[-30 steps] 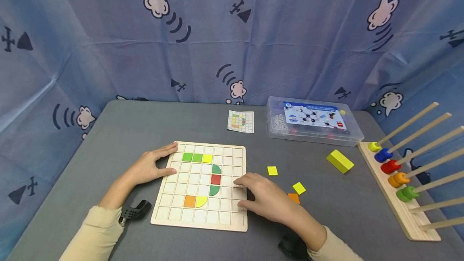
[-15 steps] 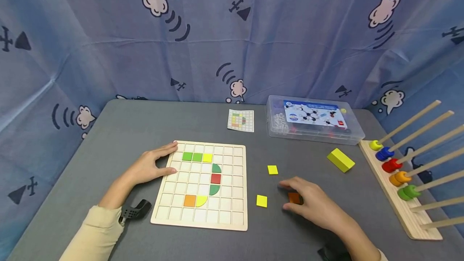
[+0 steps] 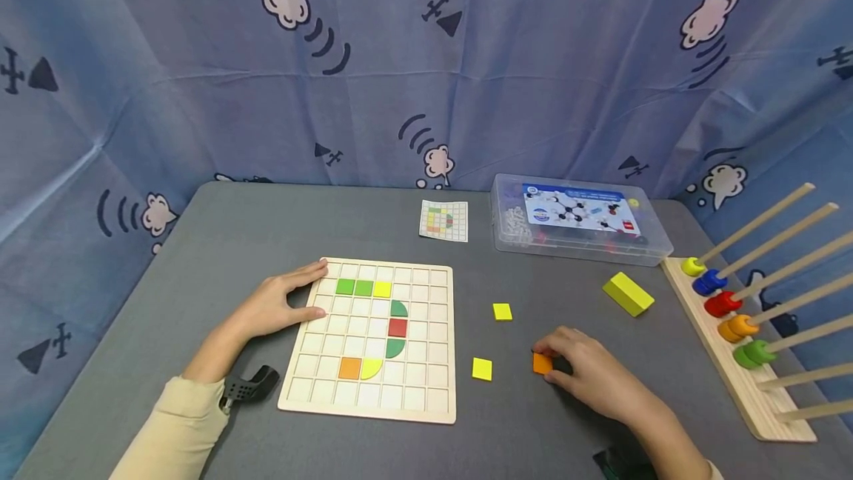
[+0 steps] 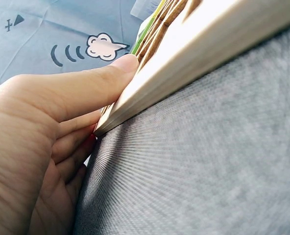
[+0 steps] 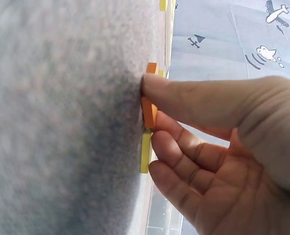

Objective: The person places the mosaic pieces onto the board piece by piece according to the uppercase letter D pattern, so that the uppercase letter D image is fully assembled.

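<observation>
In the head view, a pale wooden grid board point(image 3: 333, 395) lies flat on the table, with green, yellow, red and orange pieces in some of its squares. My left hand point(image 3: 275, 307) rests at the board's left edge, thumb and fingers extended; the left wrist view shows the thumb point(image 4: 101, 83) lying on the rim. To the right of the board, my right hand point(image 3: 593, 376) pinches an orange square tile point(image 3: 542, 364), which is low at the tabletop. The thumb point(image 5: 184, 95) crosses the tile in the right wrist view. Loose yellow square tiles point(image 3: 482, 369) lie between board and hand.
A small printed pattern card point(image 3: 443, 221) lies behind the board. Beside it stands a clear plastic case point(image 3: 580, 221). A yellow block point(image 3: 628, 295) sits at the right, near a wooden peg rack point(image 3: 740, 361) with coloured beads. A patterned curtain point(image 3: 373, 95) hangs behind the table.
My right hand has moved right, from the board's right edge to the orange tile, and its fingers have closed on it. One yellow tile now lies nearer the board. The left hand stays put.
</observation>
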`<action>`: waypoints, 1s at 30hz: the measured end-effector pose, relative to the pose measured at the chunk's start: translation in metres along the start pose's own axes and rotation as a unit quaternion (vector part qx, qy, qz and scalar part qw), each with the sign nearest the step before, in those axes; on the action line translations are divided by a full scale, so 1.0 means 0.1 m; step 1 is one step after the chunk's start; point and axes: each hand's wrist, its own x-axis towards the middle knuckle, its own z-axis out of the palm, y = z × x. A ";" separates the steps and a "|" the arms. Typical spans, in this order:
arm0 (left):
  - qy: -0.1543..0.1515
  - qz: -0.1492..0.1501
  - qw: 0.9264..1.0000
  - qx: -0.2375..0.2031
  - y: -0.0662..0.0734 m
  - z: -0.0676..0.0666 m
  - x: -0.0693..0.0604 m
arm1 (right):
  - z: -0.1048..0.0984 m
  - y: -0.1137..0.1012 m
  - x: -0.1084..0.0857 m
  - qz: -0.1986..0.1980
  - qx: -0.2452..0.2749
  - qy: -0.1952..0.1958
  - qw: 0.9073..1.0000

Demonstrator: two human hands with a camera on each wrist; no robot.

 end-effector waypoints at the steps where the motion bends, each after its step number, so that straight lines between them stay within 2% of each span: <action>1: 0.001 0.000 1.000 0.001 0.00 0.00 0.00 | 0.00 -0.01 0.00 0.003 -0.002 0.001 1.000; 7: 0.000 -0.004 1.000 -0.003 -0.01 -0.01 0.01 | -0.01 -0.06 0.01 -0.008 0.006 0.014 1.000; 16: 0.000 -0.007 1.000 -0.002 -0.02 0.00 0.00 | -0.03 -0.24 0.07 -0.064 0.007 0.023 0.998; 21: 0.001 -0.005 1.000 -0.001 -0.03 0.01 0.00 | -0.02 -0.44 0.17 -0.111 0.013 0.017 0.994; 26: -0.001 -0.005 1.000 -0.001 -0.03 0.01 0.01 | -0.01 -0.69 0.30 -0.176 0.020 0.016 0.984; 30: -0.004 -0.004 1.000 -0.005 -0.03 0.01 0.01 | 0.02 -0.92 0.40 -0.209 0.019 0.006 0.978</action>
